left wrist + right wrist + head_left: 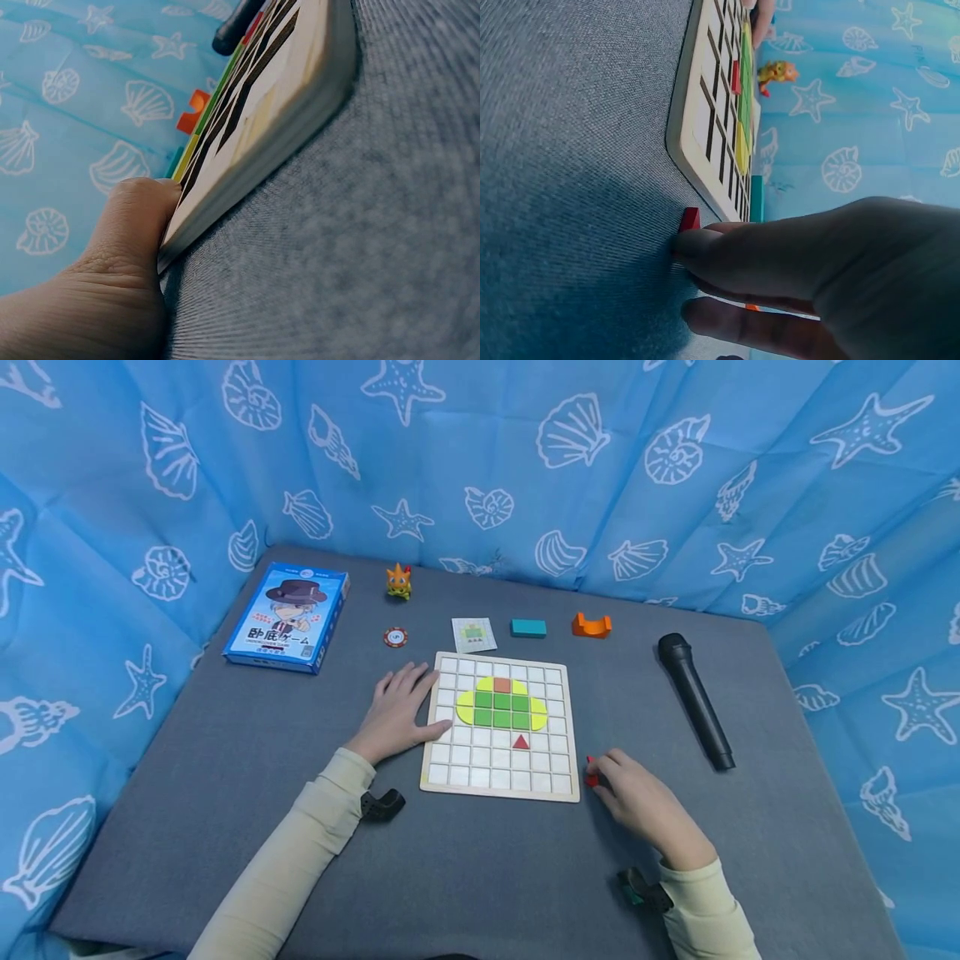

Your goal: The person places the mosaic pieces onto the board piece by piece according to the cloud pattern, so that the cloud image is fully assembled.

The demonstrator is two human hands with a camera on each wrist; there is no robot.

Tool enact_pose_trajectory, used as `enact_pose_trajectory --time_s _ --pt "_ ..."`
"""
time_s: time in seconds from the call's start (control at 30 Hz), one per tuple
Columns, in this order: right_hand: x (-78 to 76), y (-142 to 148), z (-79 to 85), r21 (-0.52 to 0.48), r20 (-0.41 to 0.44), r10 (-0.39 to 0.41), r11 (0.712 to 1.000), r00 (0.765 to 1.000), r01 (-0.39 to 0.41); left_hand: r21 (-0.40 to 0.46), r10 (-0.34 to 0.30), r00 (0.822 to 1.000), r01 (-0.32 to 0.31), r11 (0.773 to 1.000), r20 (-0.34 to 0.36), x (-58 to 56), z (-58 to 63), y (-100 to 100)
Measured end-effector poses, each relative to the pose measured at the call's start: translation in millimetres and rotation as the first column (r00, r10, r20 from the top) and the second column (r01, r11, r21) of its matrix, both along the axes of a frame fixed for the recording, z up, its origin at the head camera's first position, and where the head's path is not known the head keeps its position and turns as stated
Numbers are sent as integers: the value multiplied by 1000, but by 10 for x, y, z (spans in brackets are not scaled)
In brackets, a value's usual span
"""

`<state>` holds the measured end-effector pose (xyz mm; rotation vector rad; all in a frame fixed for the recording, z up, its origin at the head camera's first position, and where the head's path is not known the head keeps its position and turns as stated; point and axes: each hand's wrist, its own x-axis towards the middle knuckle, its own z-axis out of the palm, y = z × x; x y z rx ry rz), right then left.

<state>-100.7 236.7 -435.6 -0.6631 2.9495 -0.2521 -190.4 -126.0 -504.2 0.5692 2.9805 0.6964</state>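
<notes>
A square wooden grid board [495, 783] with white cells lies on the table. Yellow, green and orange-brown pieces form a rounded shape on it, and a red triangle [521, 742] sits below them. My left hand [401, 710] rests at the board's left edge, fingers spread and the thumb [135, 217] over the rim. Just off the board's right side, my right hand [633, 793] pinches a small red block [690, 218] down at the tabletop. Its fingertips hide part of that block.
Behind the board are a pattern card [473, 635], a teal block [528, 628] and an orange notched block [592, 626]. A microphone [697, 702] lies on the right. At the left are a blue game box [288, 617], a poker chip [395, 637] and a small figurine [399, 582].
</notes>
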Motion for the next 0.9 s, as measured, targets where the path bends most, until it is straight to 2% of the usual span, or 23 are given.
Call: enact_pose_trajectory --time_s 0.57,0.73,0.9 --pt "6 14 -27 -16 46 20 1000 999 -20 8 -3 1000 3 1000 0 3 -5 2" --pt "-3 18 -17 -19 7 45 999 999 -44 3 -1 1000 1 1000 -2 3 -13 -1" --pt "-47 -48 63 -31 -27 59 998 998 -60 7 -2 1000 2 1000 -2 3 -12 -1"
